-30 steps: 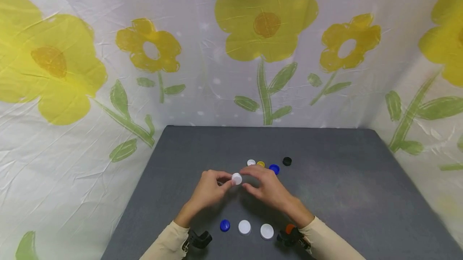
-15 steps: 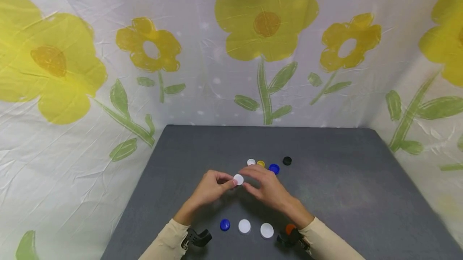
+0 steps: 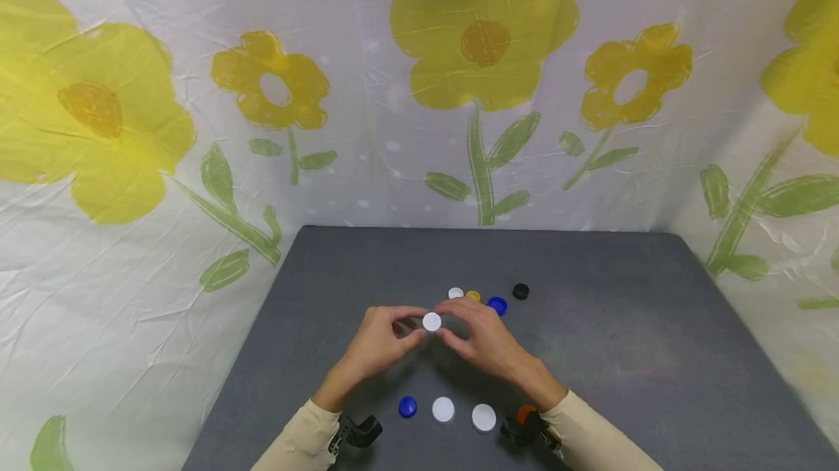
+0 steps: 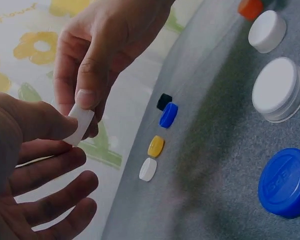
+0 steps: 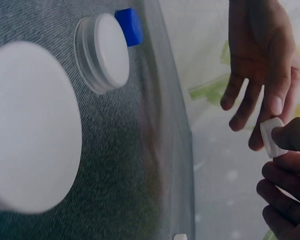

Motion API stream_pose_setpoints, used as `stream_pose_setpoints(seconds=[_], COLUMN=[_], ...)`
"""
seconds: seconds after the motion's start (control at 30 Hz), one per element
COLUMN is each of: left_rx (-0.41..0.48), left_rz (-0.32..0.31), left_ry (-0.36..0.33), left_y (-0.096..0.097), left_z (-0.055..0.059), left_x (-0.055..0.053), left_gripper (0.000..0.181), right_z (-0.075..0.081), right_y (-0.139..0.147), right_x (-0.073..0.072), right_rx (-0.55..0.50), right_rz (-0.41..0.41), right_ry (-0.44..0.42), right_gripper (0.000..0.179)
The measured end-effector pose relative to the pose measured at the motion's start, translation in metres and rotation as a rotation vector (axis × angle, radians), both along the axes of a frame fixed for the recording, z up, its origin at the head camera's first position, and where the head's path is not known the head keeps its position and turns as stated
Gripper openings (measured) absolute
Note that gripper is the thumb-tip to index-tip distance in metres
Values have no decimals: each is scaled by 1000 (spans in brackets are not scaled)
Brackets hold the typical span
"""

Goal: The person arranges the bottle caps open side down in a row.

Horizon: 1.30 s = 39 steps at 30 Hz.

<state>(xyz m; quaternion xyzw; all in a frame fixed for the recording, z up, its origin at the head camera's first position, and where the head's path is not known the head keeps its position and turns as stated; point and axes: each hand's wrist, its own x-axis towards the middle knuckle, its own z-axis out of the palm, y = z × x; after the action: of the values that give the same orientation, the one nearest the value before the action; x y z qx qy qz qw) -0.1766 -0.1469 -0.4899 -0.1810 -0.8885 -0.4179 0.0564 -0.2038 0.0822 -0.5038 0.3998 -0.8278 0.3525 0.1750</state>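
Between the fingertips of both hands, a small white bottle cap (image 3: 432, 322) is held above the table, its flat face toward the head camera. My left hand (image 3: 380, 340) pinches its left edge with the thumb and forefinger; the other fingers spread loosely in the left wrist view. The right hand (image 3: 485, 340) grips the opposite edge, its thumb on the cap in the right wrist view. Beyond the hands lie a white cap (image 4: 148, 169), a yellow cap (image 4: 156, 146), a blue cap (image 4: 168, 115) and a black cap (image 3: 521, 291).
Nearer the body, a blue cap (image 3: 408, 407), two larger white caps, one left (image 3: 443, 410) and one right (image 3: 483, 418), and an orange cap (image 3: 525, 413) form a row on the grey table (image 3: 590, 325). A flower-printed curtain (image 3: 367, 92) encloses the table's back and sides.
The white cap has turned its flat face more toward the head camera. My left forefinger has shifted forward along its edge, and the right fingers have closed in on its other side.
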Motion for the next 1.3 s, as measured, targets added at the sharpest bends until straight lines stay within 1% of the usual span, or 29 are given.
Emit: stream_pose_setpoints(seconds=[0.07,0.17,0.4,0.47,0.6,0.73,0.83,1.0,1.17,1.3], left_rx=[-19,-51,-217,-269,-364,-430,-458,-485,-489,-504], left_rz=[-8,-23,-50,-62,-80,-94,-107,-123,-145,-154], left_ry=[35,64,74,91,90,52,40,38,36,32], left_y=[0,-3,-11,-14,-17,-19,-20,-21,-23,-23], left_z=[2,3,3,3,1,-1,-3,-6,-7,-9], left_x=[0,-1,-1,-2,-1,0,0,0,1,4], left_gripper=[25,24,21,20,19,19,19,17,15,13], right_z=[1,3,0,-2,-5,-7,-7,-7,-11,-15], right_y=[-2,-4,-12,-14,-18,-22,-25,-30,-34,-37], right_x=[0,0,3,4,5,7,9,10,10,11], right_rx=[7,29,64,84,162,231,259,298,329,335], right_rz=[-2,-6,10,19,29,36,39,42,54,66], right_ry=[-22,-37,-26,-25,-29,-71,-101,-121,-119,-116], right_gripper=[28,26,22,21,21,22,21,20,21,21])
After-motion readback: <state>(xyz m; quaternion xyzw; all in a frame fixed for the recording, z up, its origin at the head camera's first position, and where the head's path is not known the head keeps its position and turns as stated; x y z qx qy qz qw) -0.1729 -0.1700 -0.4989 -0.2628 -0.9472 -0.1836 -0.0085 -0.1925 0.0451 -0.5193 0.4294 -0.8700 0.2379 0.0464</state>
